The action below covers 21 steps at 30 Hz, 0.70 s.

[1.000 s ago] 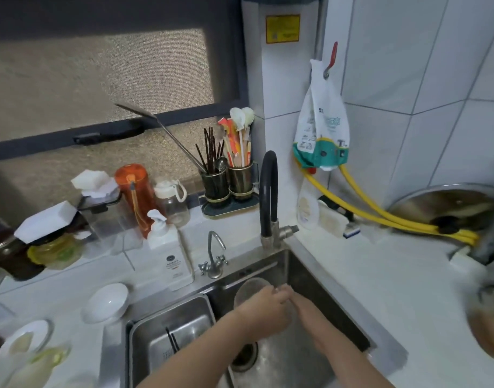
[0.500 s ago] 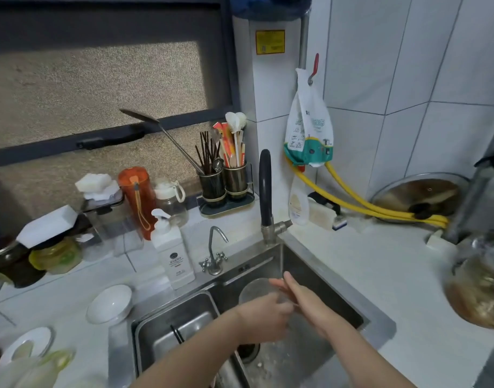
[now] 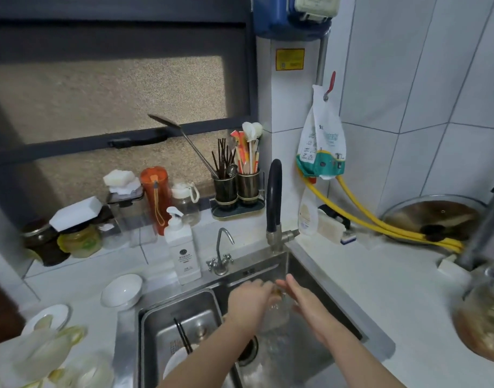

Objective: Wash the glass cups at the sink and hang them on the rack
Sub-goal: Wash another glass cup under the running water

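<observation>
My left hand (image 3: 248, 301) and my right hand (image 3: 306, 302) meet over the right basin of the steel sink (image 3: 318, 278), with a glass cup (image 3: 276, 312) between them. The left hand's fingers curl round the cup's near side. My right hand lies along its other side with fingers fairly straight, pressing against the glass; the cup is blurred and mostly see-through, so I cannot tell how it is tilted. It sits low in the basin, above the drain (image 3: 247, 350). The black faucet (image 3: 274, 197) stands at the sink's back corner, and a small chrome tap (image 3: 222, 252) is just to its left. In the left basin lie dark chopsticks (image 3: 183, 336) over a white dish. On the white surface (image 3: 380, 278) left of the sink stand a white pump bottle (image 3: 183, 247) and a white bowl (image 3: 122, 289). Two utensil holders (image 3: 237, 189) sit by the window.
</observation>
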Each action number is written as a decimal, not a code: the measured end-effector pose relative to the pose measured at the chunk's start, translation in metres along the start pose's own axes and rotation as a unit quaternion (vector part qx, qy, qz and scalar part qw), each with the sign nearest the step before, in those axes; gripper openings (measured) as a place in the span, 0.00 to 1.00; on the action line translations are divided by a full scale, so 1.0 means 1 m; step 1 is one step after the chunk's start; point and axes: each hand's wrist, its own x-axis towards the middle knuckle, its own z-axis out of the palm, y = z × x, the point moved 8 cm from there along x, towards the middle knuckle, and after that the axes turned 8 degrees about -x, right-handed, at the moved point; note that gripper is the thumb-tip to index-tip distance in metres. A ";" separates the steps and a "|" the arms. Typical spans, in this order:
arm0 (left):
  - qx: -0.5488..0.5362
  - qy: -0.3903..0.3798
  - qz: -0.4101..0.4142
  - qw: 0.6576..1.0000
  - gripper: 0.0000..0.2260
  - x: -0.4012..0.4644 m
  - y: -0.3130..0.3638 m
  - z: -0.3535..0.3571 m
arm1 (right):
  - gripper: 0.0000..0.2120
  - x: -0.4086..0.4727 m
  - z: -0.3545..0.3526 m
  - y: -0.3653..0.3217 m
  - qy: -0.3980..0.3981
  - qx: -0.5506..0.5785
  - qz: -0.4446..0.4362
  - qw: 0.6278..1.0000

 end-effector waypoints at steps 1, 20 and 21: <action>-0.042 0.009 -0.054 0.998 0.14 -0.002 -0.010 0.003 | 0.20 0.001 -0.001 -0.001 0.010 -0.005 -0.014 1.000; -0.664 0.182 -0.416 0.594 0.06 -0.141 -0.073 0.014 | 0.46 -0.001 0.073 0.011 -0.063 -0.075 -0.083 0.992; -0.649 0.184 -0.420 0.607 0.05 -0.151 -0.078 0.009 | 0.45 -0.002 0.081 0.009 -0.069 -0.085 -0.091 0.990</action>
